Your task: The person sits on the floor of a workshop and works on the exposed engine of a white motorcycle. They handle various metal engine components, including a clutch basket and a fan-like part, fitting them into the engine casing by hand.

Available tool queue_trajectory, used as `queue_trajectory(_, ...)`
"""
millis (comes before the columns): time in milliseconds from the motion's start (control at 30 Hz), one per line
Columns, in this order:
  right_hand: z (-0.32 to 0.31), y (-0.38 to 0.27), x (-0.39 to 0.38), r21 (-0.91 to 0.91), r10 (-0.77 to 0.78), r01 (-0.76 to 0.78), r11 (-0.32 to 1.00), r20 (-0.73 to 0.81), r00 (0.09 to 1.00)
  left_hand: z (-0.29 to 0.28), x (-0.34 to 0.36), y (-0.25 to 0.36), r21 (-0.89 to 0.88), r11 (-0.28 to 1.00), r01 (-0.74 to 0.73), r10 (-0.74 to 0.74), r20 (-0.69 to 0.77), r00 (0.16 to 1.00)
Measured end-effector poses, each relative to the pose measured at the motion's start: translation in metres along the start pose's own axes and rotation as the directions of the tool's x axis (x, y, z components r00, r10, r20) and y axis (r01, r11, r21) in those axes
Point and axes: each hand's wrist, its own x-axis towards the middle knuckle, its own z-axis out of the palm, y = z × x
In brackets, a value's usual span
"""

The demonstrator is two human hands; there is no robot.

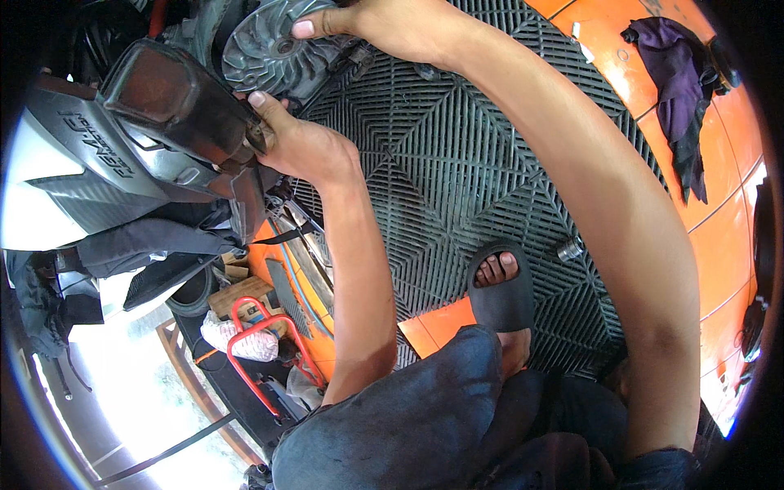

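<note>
A grey metal finned pulley [269, 53] sits in the opened side of a scooter's engine at the upper left. My right hand [392, 26] reaches over its far right side, the thumb lying on its face close to the hub. The other right fingers are cut off by the upper edge of the view. Just below the pulley, my left hand [302, 147] is closed at the end of a dark brown casing [167, 90], thumb pointing up. What the left fingers hold there is hidden behind the hand.
Black grid matting [441, 155] covers the orange tiled floor [714, 253]. A metal socket [570, 248] lies on the mat, right of my sandalled foot [502, 290]. A dark purple cloth [674, 82] lies far right. Lower left stands a red tubular frame [255, 347] beside cardboard.
</note>
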Motion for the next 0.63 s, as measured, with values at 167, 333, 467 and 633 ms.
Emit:
queue_trajectory(167,0.0,0.0,-0.003,0.002,0.007,-0.007,1.0,-0.06,0.998,0.003,-0.001,-0.002,0.026,1.0,-0.011,0.011,0.01,1.0)
queue_trajectory(333,0.0,-0.012,-0.007,-0.19,-0.011,-0.003,0.982,-0.071,0.997,0.004,-0.002,0.001,0.029,0.999,0.042,-0.041,-0.034,0.999)
queue_trajectory(467,-0.003,-0.007,-0.01,-0.247,-0.071,0.047,0.968,-0.091,0.993,0.004,-0.005,-0.002,0.039,0.996,0.084,-0.084,-0.003,0.996)
queue_trajectory(633,-0.012,-0.012,-0.007,-0.299,0.06,-0.068,0.952,-0.037,0.997,0.005,0.01,-0.016,-0.016,1.0,0.026,-0.027,-0.048,0.998)
